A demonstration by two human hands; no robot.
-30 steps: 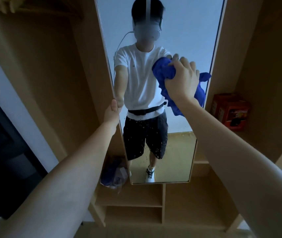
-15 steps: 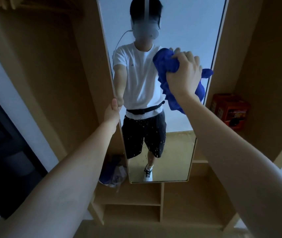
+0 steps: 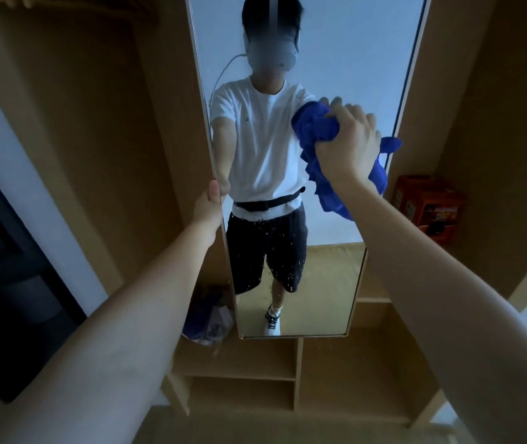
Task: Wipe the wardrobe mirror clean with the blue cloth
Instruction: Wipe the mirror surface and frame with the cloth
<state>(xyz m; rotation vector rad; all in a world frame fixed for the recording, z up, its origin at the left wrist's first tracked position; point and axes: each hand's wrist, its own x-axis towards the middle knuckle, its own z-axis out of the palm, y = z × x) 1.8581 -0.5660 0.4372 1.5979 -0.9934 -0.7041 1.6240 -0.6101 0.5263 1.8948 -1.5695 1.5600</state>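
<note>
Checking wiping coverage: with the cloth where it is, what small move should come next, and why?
Probably draw the bunched blue cloth, gripped by the right hand, down the tall wardrobe mirror: water droplets speckle the glass lower down, while the left hand steadies its edge.

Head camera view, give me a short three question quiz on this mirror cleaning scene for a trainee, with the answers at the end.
1. True or false: the right hand grips the bunched blue cloth against the tall wardrobe mirror.
2. What does the left hand hold? A) the orange box B) the mirror's left edge C) a spray bottle
3. Where on the glass do water droplets show?

Key:
1. True.
2. B; the orange cardboard box sits untouched on a shelf to the right of the mirror.
3. On the lower half, over the reflected dark shorts, below the cloth.
</note>
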